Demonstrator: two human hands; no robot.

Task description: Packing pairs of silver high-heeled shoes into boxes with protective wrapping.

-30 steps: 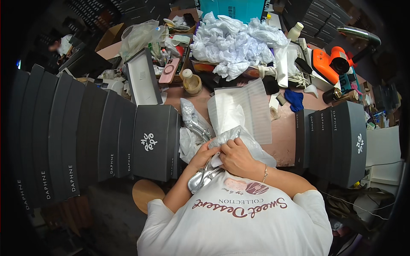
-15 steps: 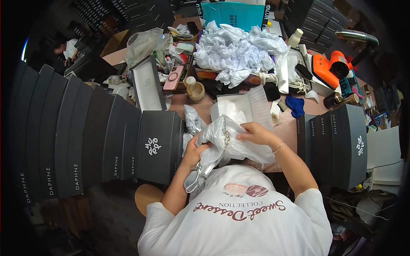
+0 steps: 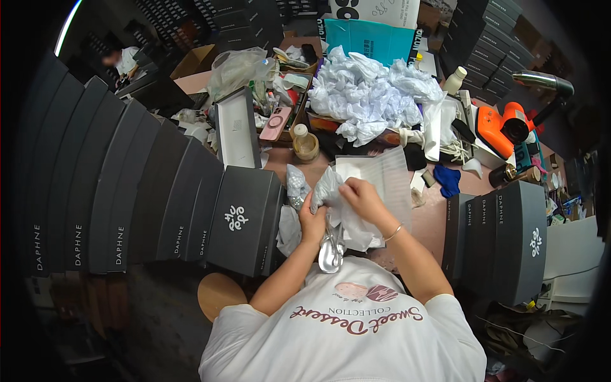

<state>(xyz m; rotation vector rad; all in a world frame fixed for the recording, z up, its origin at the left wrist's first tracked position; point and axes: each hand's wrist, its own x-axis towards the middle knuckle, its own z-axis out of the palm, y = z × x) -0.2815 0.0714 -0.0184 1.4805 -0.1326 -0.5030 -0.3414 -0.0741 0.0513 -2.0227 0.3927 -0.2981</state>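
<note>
My left hand (image 3: 312,225) is closed around a silver shoe (image 3: 330,256) partly covered in thin white wrapping paper (image 3: 361,234). The bare silver end of the shoe points down toward my shirt, while its upper part is hidden by paper. Close on the right, my right hand (image 3: 364,200) has its fingers pinched on the wrapping near the shoe's covered end. Beyond my left hand lies a second silvery piece (image 3: 297,186) in clear wrapping, apparently the other shoe. A white box or tray lined with a pale foam sheet (image 3: 389,170) lies just beyond my right hand.
Dark grey shoe boxes (image 3: 247,213) stand in a row on the left, and more boxes (image 3: 509,239) on the right. Crumpled white paper (image 3: 363,89) is heaped at the back. A pink phone (image 3: 275,124), a bottle (image 3: 305,141) and an orange tool (image 3: 496,132) lie around it.
The shoe has swung from a slant to nearly upright, its bare end toward me. My right hand has moved inward along the wrapping, nearer my left. The view has shifted slightly.
</note>
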